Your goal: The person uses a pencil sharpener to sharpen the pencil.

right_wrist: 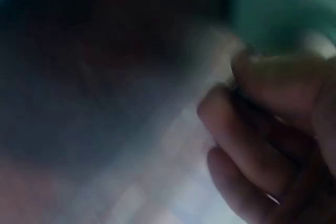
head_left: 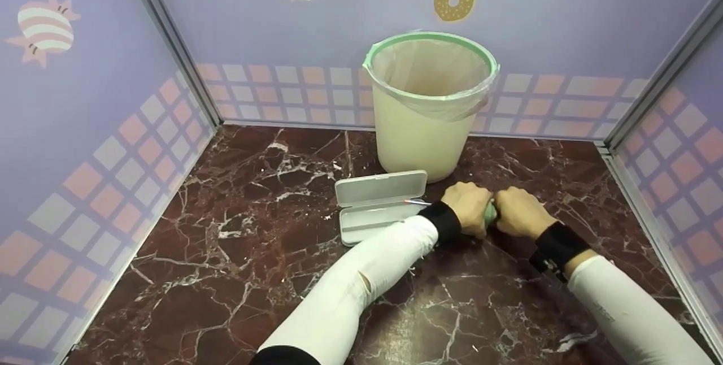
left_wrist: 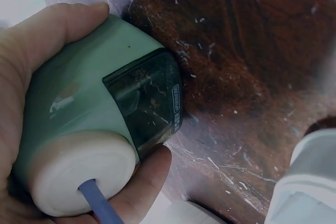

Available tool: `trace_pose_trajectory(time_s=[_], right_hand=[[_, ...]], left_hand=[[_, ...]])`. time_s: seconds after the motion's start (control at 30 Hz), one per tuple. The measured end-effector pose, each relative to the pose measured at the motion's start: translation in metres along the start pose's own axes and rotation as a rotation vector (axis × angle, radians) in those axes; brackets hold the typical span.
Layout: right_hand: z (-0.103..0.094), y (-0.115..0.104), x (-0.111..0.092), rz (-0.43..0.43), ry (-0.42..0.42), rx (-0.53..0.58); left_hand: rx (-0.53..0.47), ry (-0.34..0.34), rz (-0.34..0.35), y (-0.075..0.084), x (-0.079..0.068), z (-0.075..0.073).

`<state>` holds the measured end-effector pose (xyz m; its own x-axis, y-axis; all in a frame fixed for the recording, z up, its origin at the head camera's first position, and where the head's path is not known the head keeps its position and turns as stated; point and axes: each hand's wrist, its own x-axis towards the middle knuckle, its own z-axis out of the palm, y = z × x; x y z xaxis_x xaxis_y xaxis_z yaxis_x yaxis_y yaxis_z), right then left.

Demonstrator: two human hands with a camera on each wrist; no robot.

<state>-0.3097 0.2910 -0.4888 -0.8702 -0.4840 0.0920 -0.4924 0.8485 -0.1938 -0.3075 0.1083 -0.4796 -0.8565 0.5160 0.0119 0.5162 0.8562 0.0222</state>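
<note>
My left hand (head_left: pixel 467 207) grips a green pencil sharpener (left_wrist: pixel 84 93) with a dark see-through shavings window. A blue-violet pencil (left_wrist: pixel 102 203) sticks into the hole in its cream round face. In the head view the pencil's end pokes out left of that hand, over an open white pencil case (head_left: pixel 367 226). My right hand (head_left: pixel 522 212) is at the sharpener's opposite end. In the blurred right wrist view its curled fingers (right_wrist: pixel 247 145) pinch the crank handle close to the green body; the handle is mostly hidden by them.
A cream bin (head_left: pixel 423 133) with a green rim and clear liner stands behind the case, near the back wall. Patterned panels enclose the dark red marbled tabletop (head_left: pixel 226 274) at the left, back and right.
</note>
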Motion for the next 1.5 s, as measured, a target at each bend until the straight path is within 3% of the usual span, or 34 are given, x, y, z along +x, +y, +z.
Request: trace_pose_trajectory(time_s=[0.07, 0.27, 0.6, 0.9, 1.17, 1.5], right_hand=[[0.006, 0.002, -0.003, -0.009, -0.020, 0.043], [0.012, 0.002, -0.011, -0.046, 0.042, 0.083], [0.016, -0.006, -0.028, -0.110, 0.062, 0.027], [-0.001, -0.015, -0.039, -0.177, 0.005, 0.017], [-0.019, -0.021, -0.042, -0.247, -0.013, 0.015], [-0.044, -0.026, -0.040, -0.200, -0.050, 0.015]], left_hand=[[0.000, -0.008, 0.001, 0.001, 0.000, 0.000], [-0.004, 0.013, -0.009, 0.001, 0.000, -0.001], [0.001, 0.019, -0.009, 0.001, -0.001, 0.001], [-0.015, -0.013, -0.014, 0.001, 0.007, 0.005], [-0.031, -0.003, -0.029, 0.001, 0.001, 0.005], [-0.031, 0.009, -0.028, 0.002, -0.001, 0.000]])
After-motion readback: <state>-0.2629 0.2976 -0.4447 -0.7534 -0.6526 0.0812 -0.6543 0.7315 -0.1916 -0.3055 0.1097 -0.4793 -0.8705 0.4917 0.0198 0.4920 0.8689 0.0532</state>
